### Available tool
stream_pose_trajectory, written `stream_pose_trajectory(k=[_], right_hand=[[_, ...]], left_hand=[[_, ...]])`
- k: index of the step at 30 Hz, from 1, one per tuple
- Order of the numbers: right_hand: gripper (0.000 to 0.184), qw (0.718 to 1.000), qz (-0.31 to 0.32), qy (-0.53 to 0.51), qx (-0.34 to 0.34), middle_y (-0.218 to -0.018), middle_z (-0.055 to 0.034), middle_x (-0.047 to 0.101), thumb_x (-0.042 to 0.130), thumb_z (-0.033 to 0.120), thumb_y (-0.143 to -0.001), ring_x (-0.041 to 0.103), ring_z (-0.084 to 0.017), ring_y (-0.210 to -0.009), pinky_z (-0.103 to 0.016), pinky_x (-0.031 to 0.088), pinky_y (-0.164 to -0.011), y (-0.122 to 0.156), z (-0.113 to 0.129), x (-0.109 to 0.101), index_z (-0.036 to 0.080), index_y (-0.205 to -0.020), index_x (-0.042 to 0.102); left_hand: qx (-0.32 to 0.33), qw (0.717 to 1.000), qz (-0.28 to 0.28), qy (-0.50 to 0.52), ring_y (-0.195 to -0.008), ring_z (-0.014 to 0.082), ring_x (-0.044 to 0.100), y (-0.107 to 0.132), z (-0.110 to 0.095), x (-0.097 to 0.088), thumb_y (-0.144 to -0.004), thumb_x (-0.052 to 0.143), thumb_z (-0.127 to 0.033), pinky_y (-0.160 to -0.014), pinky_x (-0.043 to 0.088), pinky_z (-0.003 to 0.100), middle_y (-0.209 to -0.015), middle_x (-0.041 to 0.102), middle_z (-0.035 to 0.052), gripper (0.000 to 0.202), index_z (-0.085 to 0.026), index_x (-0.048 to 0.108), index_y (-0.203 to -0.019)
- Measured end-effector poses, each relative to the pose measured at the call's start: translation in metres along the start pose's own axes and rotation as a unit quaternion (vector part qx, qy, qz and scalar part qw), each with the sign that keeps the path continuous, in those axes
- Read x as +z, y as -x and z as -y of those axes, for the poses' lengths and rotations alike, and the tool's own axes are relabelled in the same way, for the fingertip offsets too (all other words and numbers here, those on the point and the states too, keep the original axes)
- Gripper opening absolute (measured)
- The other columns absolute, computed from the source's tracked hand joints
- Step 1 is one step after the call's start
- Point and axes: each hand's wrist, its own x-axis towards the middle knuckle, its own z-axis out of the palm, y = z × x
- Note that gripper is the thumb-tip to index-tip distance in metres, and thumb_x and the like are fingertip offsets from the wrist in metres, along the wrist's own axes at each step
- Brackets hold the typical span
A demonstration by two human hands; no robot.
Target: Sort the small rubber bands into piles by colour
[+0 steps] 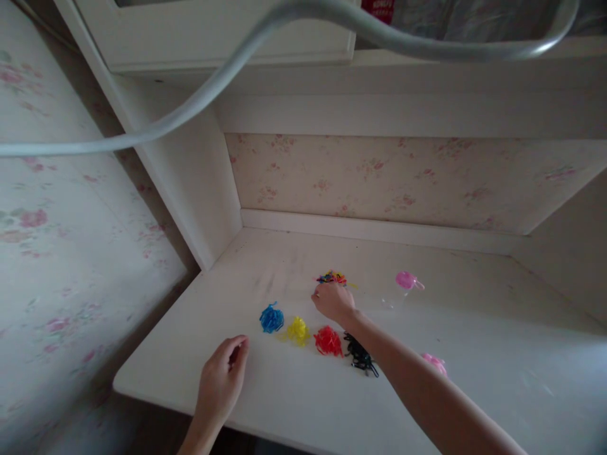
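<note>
My right hand [333,301] reaches out to a mixed pile of small coloured rubber bands [331,277], its fingers bent together at the near edge. Whatever its fingertips hold is hidden. Closer to the front edge, my left hand [220,378] hovers with curled fingers, thumb against them; I cannot make out anything inside. Sorted heaps of bands lie in a slanting row between the hands: blue [272,318], yellow [298,331], red [328,341] and black [359,355]. My right forearm passes over the black heap's edge. Pink bands [435,364] lie right of that forearm, partly covered.
A clear container with a pink lid [406,280] lies at the back right of the white desk [284,404]. Overhead, a thick pale cable [227,82] crosses the view below a cabinet [227,38]. A side panel [190,164] bounds the desk's left.
</note>
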Motion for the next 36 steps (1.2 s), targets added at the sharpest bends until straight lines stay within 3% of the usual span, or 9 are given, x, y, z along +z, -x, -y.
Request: stream_pose_trajectory(k=[9, 18, 22, 25, 30, 36], right_hand=[[0.038, 1.0, -0.017, 0.009, -0.001, -0.099, -0.019, 0.067, 0.036, 0.026, -0.09, 0.063, -0.026, -0.093, -0.037, 0.044, -0.079, -0.007, 0.004, 0.012, 0.011, -0.097, 0.07], [0.041, 0.997, -0.054, -0.052, -0.004, -0.099, -0.0071, 0.069, 0.03, 0.034, -0.094, 0.062, -0.018, -0.09, -0.025, 0.042, -0.074, -0.015, -0.011, -0.002, 0.024, -0.103, 0.069], [0.041, 0.993, -0.062, -0.092, -0.035, -0.096, -0.0035, 0.071, 0.03, 0.032, -0.094, 0.063, -0.014, -0.086, -0.02, 0.04, -0.069, -0.014, -0.012, -0.007, 0.022, -0.103, 0.069], [0.04, 0.989, -0.062, -0.11, -0.072, -0.095, -0.0031, 0.071, 0.032, 0.033, -0.093, 0.063, -0.013, -0.085, -0.019, 0.04, -0.069, -0.005, 0.001, -0.006, 0.021, -0.102, 0.07], [0.036, 0.983, -0.047, -0.111, -0.141, -0.094, 0.0015, 0.072, 0.034, 0.037, -0.093, 0.064, -0.012, -0.083, -0.018, 0.039, -0.067, 0.017, 0.041, 0.004, 0.03, -0.101, 0.069], [0.033, 0.983, -0.018, -0.071, -0.171, -0.084, -0.0034, 0.072, 0.041, 0.033, -0.088, 0.064, -0.015, -0.075, -0.022, 0.039, -0.065, 0.024, 0.076, 0.014, 0.025, -0.084, 0.073]], left_hand=[[0.007, 1.0, 0.013, 0.012, -0.076, 0.0177, 0.066, 0.0, 0.001, 0.001, -0.087, 0.045, -0.043, -0.065, 0.054, 0.026, -0.089, 0.071, 0.0039, 0.028, -0.024, 0.065, -0.091], [0.009, 0.999, 0.027, 0.023, -0.075, 0.0168, 0.066, 0.002, 0.0, 0.001, -0.088, 0.044, -0.041, -0.064, 0.053, 0.025, -0.087, 0.07, 0.0039, 0.027, -0.023, 0.064, -0.092], [0.013, 0.999, 0.024, 0.024, -0.076, 0.0167, 0.065, 0.003, 0.001, 0.002, -0.088, 0.044, -0.04, -0.066, 0.053, 0.025, -0.088, 0.069, 0.0039, 0.026, -0.023, 0.064, -0.093], [0.011, 0.999, 0.029, 0.018, -0.075, 0.0159, 0.065, 0.003, 0.001, 0.001, -0.088, 0.045, -0.04, -0.065, 0.053, 0.025, -0.087, 0.069, 0.0035, 0.026, -0.023, 0.063, -0.093], [0.021, 0.999, 0.033, 0.003, -0.074, 0.0153, 0.065, 0.002, 0.0, 0.001, -0.089, 0.044, -0.04, -0.066, 0.052, 0.024, -0.087, 0.069, 0.0031, 0.027, -0.022, 0.063, -0.094], [0.029, 0.999, 0.034, -0.023, -0.07, 0.0154, 0.064, 0.002, -0.001, 0.001, -0.09, 0.042, -0.038, -0.064, 0.051, 0.025, -0.082, 0.069, 0.003, 0.028, -0.021, 0.064, -0.094]])
